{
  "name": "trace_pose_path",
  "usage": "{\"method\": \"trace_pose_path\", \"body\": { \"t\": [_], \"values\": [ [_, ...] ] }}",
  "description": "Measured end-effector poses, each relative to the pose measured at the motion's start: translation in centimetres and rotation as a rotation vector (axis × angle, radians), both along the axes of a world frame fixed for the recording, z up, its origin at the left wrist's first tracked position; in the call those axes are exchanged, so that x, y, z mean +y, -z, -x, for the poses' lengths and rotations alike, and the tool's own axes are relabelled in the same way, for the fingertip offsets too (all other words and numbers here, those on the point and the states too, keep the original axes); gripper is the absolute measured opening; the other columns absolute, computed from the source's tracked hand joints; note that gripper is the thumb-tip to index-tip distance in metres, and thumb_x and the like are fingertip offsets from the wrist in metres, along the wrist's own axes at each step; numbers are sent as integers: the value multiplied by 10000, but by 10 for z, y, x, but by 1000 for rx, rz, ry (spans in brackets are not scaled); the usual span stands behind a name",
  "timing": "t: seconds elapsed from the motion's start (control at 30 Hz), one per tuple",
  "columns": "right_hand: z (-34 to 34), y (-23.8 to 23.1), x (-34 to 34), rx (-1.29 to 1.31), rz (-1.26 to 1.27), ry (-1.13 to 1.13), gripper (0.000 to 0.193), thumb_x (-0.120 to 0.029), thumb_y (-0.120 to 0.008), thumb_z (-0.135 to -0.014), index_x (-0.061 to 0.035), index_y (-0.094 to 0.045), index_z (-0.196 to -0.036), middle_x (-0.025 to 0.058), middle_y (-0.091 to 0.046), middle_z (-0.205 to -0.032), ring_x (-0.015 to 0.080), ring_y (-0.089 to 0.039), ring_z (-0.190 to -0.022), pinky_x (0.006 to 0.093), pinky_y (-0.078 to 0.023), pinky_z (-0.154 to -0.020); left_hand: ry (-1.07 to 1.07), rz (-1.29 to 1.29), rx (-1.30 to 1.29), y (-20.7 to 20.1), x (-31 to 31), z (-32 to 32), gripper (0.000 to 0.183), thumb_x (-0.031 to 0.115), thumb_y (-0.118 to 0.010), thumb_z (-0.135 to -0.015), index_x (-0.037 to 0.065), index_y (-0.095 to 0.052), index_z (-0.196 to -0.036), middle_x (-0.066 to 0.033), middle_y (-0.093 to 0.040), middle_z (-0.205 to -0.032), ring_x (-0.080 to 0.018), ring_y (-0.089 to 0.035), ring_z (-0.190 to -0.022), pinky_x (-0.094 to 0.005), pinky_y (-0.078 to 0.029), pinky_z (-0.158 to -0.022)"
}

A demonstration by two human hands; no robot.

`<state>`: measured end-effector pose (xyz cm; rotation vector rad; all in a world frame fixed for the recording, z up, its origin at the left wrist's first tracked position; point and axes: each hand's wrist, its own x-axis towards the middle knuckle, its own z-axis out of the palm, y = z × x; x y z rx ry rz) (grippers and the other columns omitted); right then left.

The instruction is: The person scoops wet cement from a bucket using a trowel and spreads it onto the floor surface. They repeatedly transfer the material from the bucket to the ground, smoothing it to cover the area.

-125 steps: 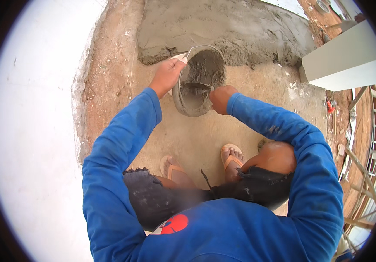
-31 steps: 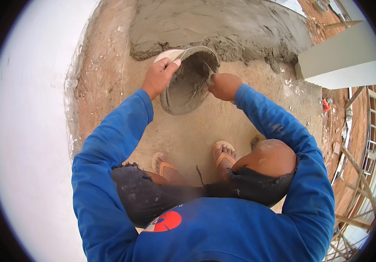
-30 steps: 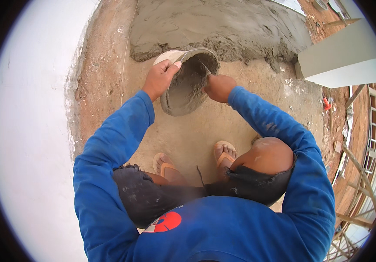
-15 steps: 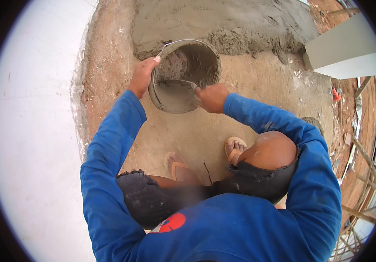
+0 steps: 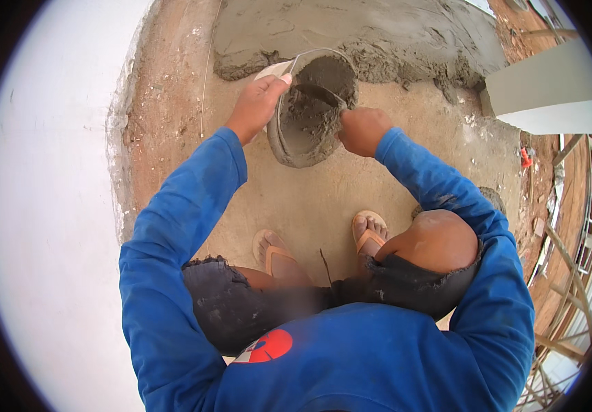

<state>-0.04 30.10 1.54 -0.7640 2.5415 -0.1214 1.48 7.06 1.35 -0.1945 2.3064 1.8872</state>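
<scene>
A mortar-caked bucket (image 5: 276,145) is tilted over the floor, with wet grey mortar (image 5: 307,127) inside. My left hand (image 5: 260,108) is closed at its left rim, the thumb against the thin wire handle (image 5: 318,49). At the right side of the opening, my right hand (image 5: 364,130) is wrapped round a trowel (image 5: 329,94). The trowel's blade reaches into the bucket, and its grip is hidden in my fist. Beyond the bucket lies a spread layer of wet mortar (image 5: 358,27) with a rough, lumpy near edge.
A white wall (image 5: 48,206) runs along the left. A pale square column (image 5: 550,89) stands at the right, with wooden poles (image 5: 571,275) and bare earth past the floor's edge. My sandalled feet (image 5: 371,230) are on the bare concrete floor (image 5: 296,202). A taut string (image 5: 206,89) runs near the wall.
The bucket has shifted right and tipped further over, carried by my left hand. My right hand has moved right and slightly up, and the trowel blade now sits higher in the bucket.
</scene>
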Motion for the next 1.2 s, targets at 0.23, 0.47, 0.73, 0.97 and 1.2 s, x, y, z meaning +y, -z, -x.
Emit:
{"method": "trace_pose_path", "body": {
  "t": [0.23,0.47,0.73,0.97,1.2],
  "values": [
    [-14,30,-3,-320,159,-25,408,-321,-637,-826,28,-684,-1033,230,-696,-937,355,-682,-918,446,-534,-800,92,180,44,-9,21,-2,414,353,-564,-952,16,-537,-714,5,-464,-650,-101,-410,-641,-312,-372,-597],
    [-23,10,14,-908,721,347,511,-489,-643,-877,17,-686,-928,134,-672,-808,207,-656,-710,352,-519,-692,37,90,58,6,13,4,361,305,-580,-947,29,-550,-716,38,-422,-637,-75,-380,-626,-283,-328,-573],
    [-18,-16,56,-981,1090,614,331,-391,-589,-958,-62,-628,-953,61,-612,-720,133,-592,-566,273,-486,-521,-188,17,63,5,-32,11,266,275,-590,-946,22,-669,-920,1,-625,-877,-79,-517,-809,-246,-409,-740],
    [-3,-49,113,-549,1216,693,378,-418,-636,-917,-43,-646,-965,49,-610,-708,122,-580,-573,278,-476,-551,-475,-481,109,-30,-112,18,333,261,-566,-949,-24,-621,-1114,-106,-677,-1037,-214,-647,-966,-343,-516,-862],
    [9,-68,158,535,854,789,512,-410,-698,-852,30,-636,-1105,123,-657,-733,201,-655,-666,347,-503,-616,-879,-476,412,-45,-215,-2,436,294,-448,-977,-37,-546,-1244,-155,-602,-1253,-276,-604,-1113,-391,-475,-980]
  ]
}}
